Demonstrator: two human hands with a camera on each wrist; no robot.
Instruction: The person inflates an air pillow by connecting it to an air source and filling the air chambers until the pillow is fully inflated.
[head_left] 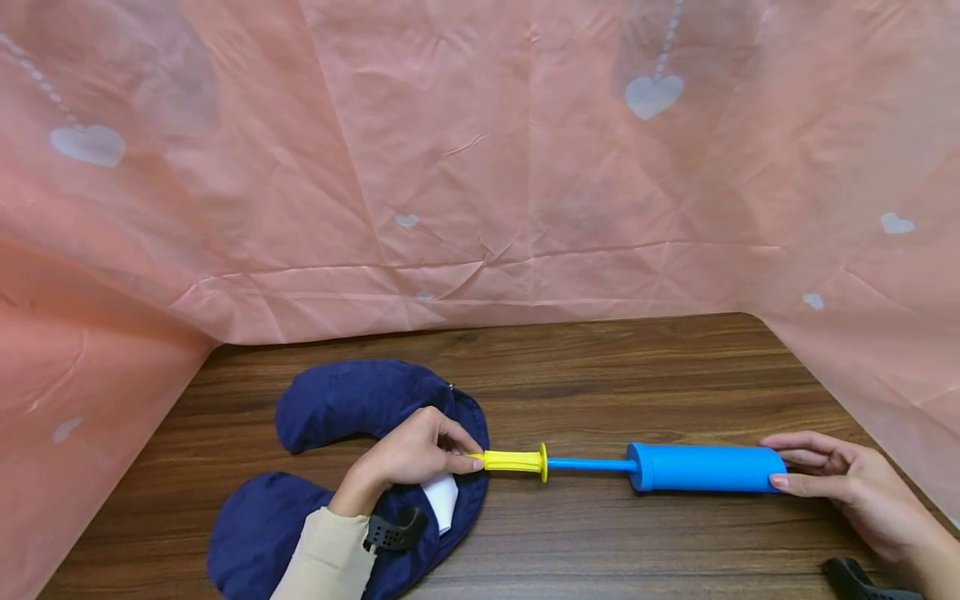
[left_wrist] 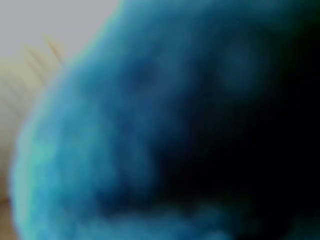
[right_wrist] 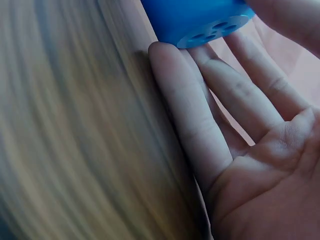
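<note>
A hand pump lies across the table, its blue barrel point(head_left: 708, 468) to the right and its yellow handle point(head_left: 513, 461) to the left, with a length of blue rod point(head_left: 588, 464) showing between them. My left hand point(head_left: 420, 450) pinches the handle's left tip between thumb and fingers, above a navy U-shaped neck pillow point(head_left: 367, 392). A white tag-like piece point(head_left: 441, 502) pokes out below that hand. At the barrel's right end, my right hand point(head_left: 840, 479) holds it by thumb and fingertips; the right wrist view shows holes in the barrel's end face point(right_wrist: 215, 32). Blurred blue fabric fills much of the left wrist view.
The dark wooden table point(head_left: 600, 542) extends under everything. Pink cloth point(head_left: 480, 167) with pale hearts hangs behind and along both sides. Black bands point(head_left: 397, 529) sit at both wrists.
</note>
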